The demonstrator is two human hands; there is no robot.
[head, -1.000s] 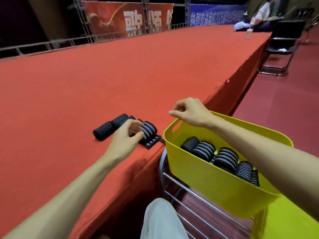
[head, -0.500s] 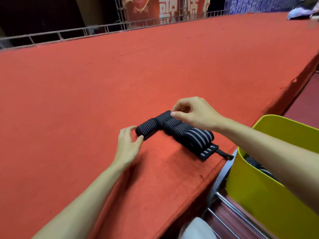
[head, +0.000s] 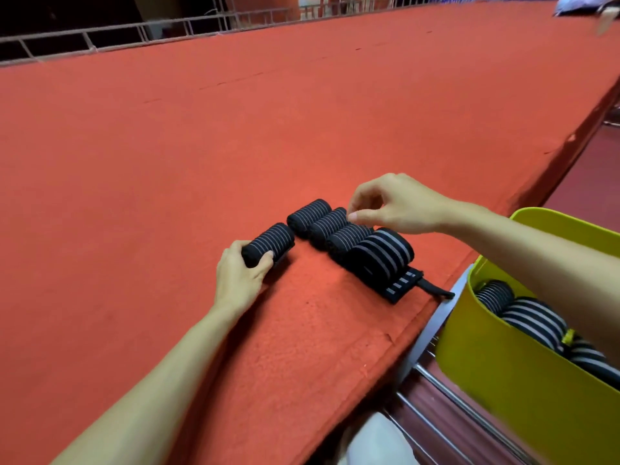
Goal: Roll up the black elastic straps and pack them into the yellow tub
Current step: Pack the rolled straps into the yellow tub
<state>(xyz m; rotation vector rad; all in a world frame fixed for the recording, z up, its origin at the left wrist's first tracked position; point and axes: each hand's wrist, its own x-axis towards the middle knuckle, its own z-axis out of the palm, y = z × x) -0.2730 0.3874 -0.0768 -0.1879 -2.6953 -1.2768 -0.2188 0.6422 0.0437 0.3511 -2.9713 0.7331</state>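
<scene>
On red felt [head: 201,146], left hand [head: 240,276] grips a rolled strap [head: 271,241].

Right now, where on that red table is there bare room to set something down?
Bare red carpet runs beyond the row of rolls to the railing, and left of the left hand gripping a lone roll. Crowded: the near edge beside the yellow tub.

Red carpeted stage [head: 235,129], metal railing [head: 134,31] behind, dark hall beyond, maroon floor [head: 590,169]
</scene>
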